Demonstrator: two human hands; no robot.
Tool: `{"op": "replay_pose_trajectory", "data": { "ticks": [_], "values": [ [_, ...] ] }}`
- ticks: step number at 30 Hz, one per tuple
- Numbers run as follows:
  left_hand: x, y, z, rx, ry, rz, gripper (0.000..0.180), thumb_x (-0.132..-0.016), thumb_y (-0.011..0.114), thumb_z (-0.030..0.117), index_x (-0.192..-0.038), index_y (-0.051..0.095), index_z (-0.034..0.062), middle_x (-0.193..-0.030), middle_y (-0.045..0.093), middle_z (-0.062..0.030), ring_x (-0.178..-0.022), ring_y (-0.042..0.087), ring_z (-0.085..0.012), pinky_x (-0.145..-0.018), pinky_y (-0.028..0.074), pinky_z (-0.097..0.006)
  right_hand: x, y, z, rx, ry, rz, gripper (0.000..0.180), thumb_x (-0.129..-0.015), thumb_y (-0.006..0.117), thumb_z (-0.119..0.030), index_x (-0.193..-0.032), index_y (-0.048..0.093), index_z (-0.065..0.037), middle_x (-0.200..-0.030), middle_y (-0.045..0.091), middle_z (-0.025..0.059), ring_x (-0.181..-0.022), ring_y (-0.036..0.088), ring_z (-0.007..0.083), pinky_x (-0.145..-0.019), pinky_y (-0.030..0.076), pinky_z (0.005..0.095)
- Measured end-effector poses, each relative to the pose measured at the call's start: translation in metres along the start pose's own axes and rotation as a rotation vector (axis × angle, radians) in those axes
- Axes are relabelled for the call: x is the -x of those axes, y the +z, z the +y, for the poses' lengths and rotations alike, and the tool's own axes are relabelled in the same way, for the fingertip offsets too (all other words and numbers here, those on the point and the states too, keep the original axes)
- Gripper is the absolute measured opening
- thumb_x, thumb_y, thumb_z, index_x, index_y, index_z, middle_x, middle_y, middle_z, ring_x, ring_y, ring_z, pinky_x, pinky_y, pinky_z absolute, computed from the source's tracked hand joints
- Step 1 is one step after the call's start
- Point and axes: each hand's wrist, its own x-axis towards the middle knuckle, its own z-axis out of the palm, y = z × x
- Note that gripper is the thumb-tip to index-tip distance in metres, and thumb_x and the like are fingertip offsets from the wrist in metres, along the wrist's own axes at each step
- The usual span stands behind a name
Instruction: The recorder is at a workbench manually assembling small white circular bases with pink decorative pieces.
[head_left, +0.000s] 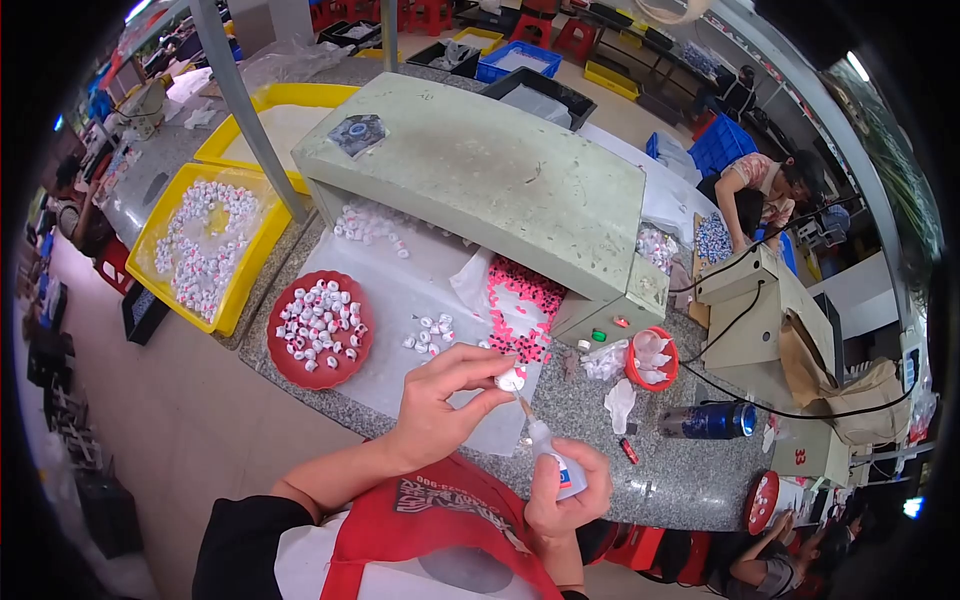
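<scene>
Head view, L hand (435, 410): thumb + fingertips pinched nearly tog. on 1 small white pc w/ pink (510, 378).
R hand (572, 490): fingers closed round 1 squeeze bottle (543, 440).
Bottle pos.: in front of person, above desk (650, 490) nr its front edge; just below white pc.
Bottle axis: slanted, base lower R, nozzle up & slightly L, toward pc; tip at or v. nr it, contact can't tell.
Dish: 1 red dish (310, 378), L of hands, many white pcs, too many to count.
Loose: approx 10 white pcs (430, 333) on white sheet (480, 430).
Pink/black pcs (515, 315): dense patch, uncountable, just beyond L fingertips.
Hood: 1 pale green metal hood (470, 170); front edge limits reach fwd.
R side: 1 red cup (655, 386), 1 blue flask (700, 420).
Room: speckled desk strip btwn bottle & flask, 1 small red stick (628, 450) in it.
</scene>
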Motion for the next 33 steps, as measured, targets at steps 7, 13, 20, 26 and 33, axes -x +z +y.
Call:
{"op": "replay_pose_trajectory", "data": {
  "ticks": [7,13,20,26,33],
  "values": [
    [0.001,0.000,-0.001,-0.021,-0.003,0.004,0.031,-0.070,0.061,-0.009,-0.100,0.060,-0.0015,-0.097,0.055,-0.0123,-0.085,0.058,-0.0164,-0.073,0.051,-0.024,-0.001,0.005,0.000,-0.013,0.031,0.016,0.017,-0.071,0.061,-0.009,-0.084,0.057,0.000,-0.071,0.060,0.0106,-0.057,0.056,0.0153,-0.053,0.043,0.0239],
    [0.001,-0.003,-0.001,-0.057,0.017,-0.007,0.031,-0.070,0.061,-0.009,-0.100,0.060,-0.0004,-0.098,0.055,-0.0122,-0.086,0.058,-0.0164,-0.073,0.050,-0.024,-0.007,0.001,-0.005,-0.008,0.031,-0.068,0.014,-0.068,0.061,-0.008,-0.081,0.058,-0.001,-0.069,0.060,0.0102,-0.056,0.057,0.0183,-0.052,0.043,0.0254],
    [0.000,-0.007,-0.002,0.009,-0.033,-0.013,0.030,-0.071,0.060,-0.010,-0.100,0.059,-0.0029,-0.098,0.055,-0.0125,-0.089,0.057,-0.0167,-0.076,0.050,-0.025,-0.011,-0.001,-0.003,0.029,-0.031,-0.093,0.018,-0.065,0.062,0.000,-0.082,0.056,0.001,-0.069,0.061,0.0099,-0.054,0.060,0.0212,-0.051,0.047,0.0278],
    [-0.005,-0.012,0.000,0.396,-0.372,-0.069,0.032,-0.070,0.058,-0.012,-0.101,0.056,-0.0050,-0.100,0.057,-0.0135,-0.092,0.057,-0.0178,-0.079,0.049,-0.027,-0.009,-0.002,0.000,0.021,-0.093,-0.052,0.018,-0.066,0.062,-0.002,-0.083,0.055,0.001,-0.070,0.061,0.0098,-0.054,0.060,0.0209,-0.050,0.047,0.0281],
    [-0.004,-0.013,0.002,0.451,-0.424,-0.082,0.032,-0.069,0.059,-0.013,-0.100,0.056,-0.0046,-0.101,0.058,-0.0136,-0.091,0.057,-0.0174,-0.078,0.049,-0.027,-0.009,-0.003,0.001,0.032,-0.116,-0.046,0.018,-0.066,0.062,-0.002,-0.083,0.055,0.001,-0.069,0.061,0.0096,-0.054,0.059,0.0208,-0.050,0.047,0.0279]
  ]
}}
